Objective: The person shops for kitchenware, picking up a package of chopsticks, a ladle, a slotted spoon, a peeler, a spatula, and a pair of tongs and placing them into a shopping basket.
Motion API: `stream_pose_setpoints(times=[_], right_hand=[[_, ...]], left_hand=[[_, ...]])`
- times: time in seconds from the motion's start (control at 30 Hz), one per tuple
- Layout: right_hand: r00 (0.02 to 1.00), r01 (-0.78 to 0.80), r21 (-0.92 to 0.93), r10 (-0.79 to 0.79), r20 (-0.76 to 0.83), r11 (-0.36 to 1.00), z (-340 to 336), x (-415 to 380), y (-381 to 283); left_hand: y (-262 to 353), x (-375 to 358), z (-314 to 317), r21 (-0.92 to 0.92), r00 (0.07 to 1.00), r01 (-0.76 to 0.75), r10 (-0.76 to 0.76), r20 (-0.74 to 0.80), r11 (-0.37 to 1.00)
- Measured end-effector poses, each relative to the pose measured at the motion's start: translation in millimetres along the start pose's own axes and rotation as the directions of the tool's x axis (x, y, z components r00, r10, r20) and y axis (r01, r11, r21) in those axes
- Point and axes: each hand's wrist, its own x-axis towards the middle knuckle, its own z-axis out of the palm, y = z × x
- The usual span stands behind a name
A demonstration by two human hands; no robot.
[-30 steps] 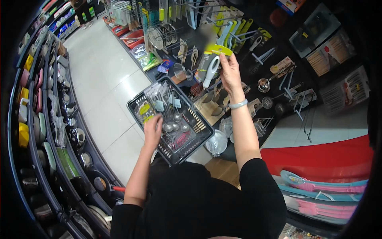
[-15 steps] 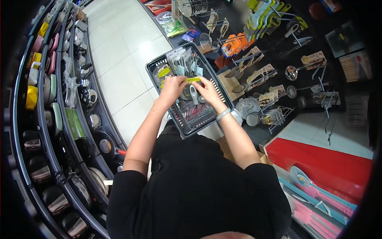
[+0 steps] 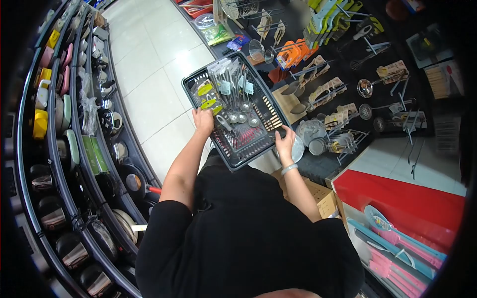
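A black plastic basket is in front of my body, held at both sides. My left hand is closed on its left rim, beside the green-handled utensils lying inside. On the opposite side, my right hand grips the rim near the right corner. Several small metal ladles and strainers with pale tags lie across the basket's far half. A tool with a grey looped handle rests near my left hand. Parts of the rim are hidden under my fingers.
On the right, a dark display holds hanging ladles, orange-packed items and green-handled tools on protruding hooks. Shelves of pans run along the left. Between them is a tiled aisle. A cardboard box stands right of my body.
Both hands have parted from the green-handled utensil they held over the basket; it now lies inside. My left hand moved to the left rim, my right hand to the right rim.
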Motion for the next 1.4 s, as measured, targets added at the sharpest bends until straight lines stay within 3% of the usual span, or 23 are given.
stream_pose_setpoints(times=[0.03, 0.13, 0.17, 0.27, 0.33, 0.4, 0.43, 0.53, 0.73, 0.8, 0.87, 0.9, 0.93, 1.0, 1.07, 1.13, 1.27, 1.33, 1.4], right_hand=[[0.995, -0.100, 0.061, 0.099, 0.025, 0.993, -2, -5, 4], [0.982, -0.159, 0.103, 0.146, 0.121, 0.982, 13, -14, 23], [0.960, -0.222, 0.026, 0.214, 0.179, 0.975, 24, -20, 28], [0.903, -0.303, -0.091, 0.316, 0.291, 0.949, 24, -24, 7], [0.888, -0.355, -0.024, 0.345, 0.304, 0.935, 19, -25, -9], [0.853, -0.374, -0.149, 0.402, 0.333, 0.916, 12, -25, -23], [0.875, -0.365, -0.068, 0.367, 0.316, 0.929, 13, -29, -20], [0.911, -0.328, -0.115, 0.347, 0.222, 0.937, 37, -36, 6], [0.930, -0.312, -0.068, 0.319, 0.182, 0.948, 35, -47, 4], [0.929, -0.328, -0.060, 0.333, 0.162, 0.943, 34, -42, -4], [0.868, -0.419, -0.216, 0.459, 0.191, 0.882, 14, -38, -33], [0.919, -0.373, -0.220, 0.391, 0.044, 0.901, 12, -34, -41], [0.917, -0.385, -0.214, 0.399, 0.024, 0.898, 8, -22, -48], [0.962, -0.032, 0.122, 0.063, -0.265, 0.992, -2, 20, -62], [0.927, 0.167, 0.262, -0.061, -0.369, 0.950, -32, 76, -106], [0.923, 0.230, 0.446, -0.047, -0.383, 0.865, -58, 137, -143], [0.851, 0.345, 0.343, -0.137, -0.508, 0.874, -100, 250, -197], [0.837, 0.277, 0.172, -0.149, -0.527, 0.945, -115, 294, -213], [0.918, 0.260, 0.230, -0.167, -0.359, 0.938, -133, 312, -235]], left_hand=[[-2, 2, 0, 0.046, 0.995, 0.026, -0.030, 0.095, 0.999], [-6, 3, 4, 0.056, 0.997, 0.039, -0.042, 0.064, 0.998], [-6, 5, 5, 0.053, 0.992, 0.063, -0.069, 0.105, 0.997], [1, 4, 2, -0.011, 0.988, 0.155, -0.155, -0.006, 0.988], [8, 0, -2, -0.048, 0.988, 0.155, -0.154, 0.016, 0.987], [18, -6, 0, -0.114, 0.982, 0.139, -0.152, -0.112, 0.984], [23, -7, 3, -0.149, 0.985, 0.135, -0.150, -0.088, 0.980], [47, -10, -1, -0.260, 0.978, 0.034, -0.086, -0.191, 0.965], [79, 61, -20, -0.401, 0.985, -0.165, 0.131, -0.111, 0.901], [101, 85, -50, -0.655, 0.910, -0.353, 0.083, -0.406, 0.668], [116, 103, -76, -0.678, 0.919, -0.351, 0.100, -0.381, 0.646], [122, 112, -86, -0.706, 0.929, -0.359, 0.161, -0.333, 0.611], [127, 120, -89, -0.733, 0.932, -0.363, 0.224, -0.285, 0.575], [133, 120, -90, -0.739, 0.903, -0.424, 0.305, -0.303, 0.524], [133, 105, -85, -0.767, 0.901, -0.396, 0.374, -0.220, 0.504], [128, 82, -81, -0.827, 0.901, -0.353, 0.397, -0.174, 0.438], [103, 41, -62, -0.886, 0.912, -0.264, 0.399, -0.100, 0.382], [86, 23, -68, -0.895, 0.906, -0.154, 0.421, 0.042, 0.419], [71, 9, -71, -0.932, 0.888, -0.048, 0.442, 0.125, 0.360]])
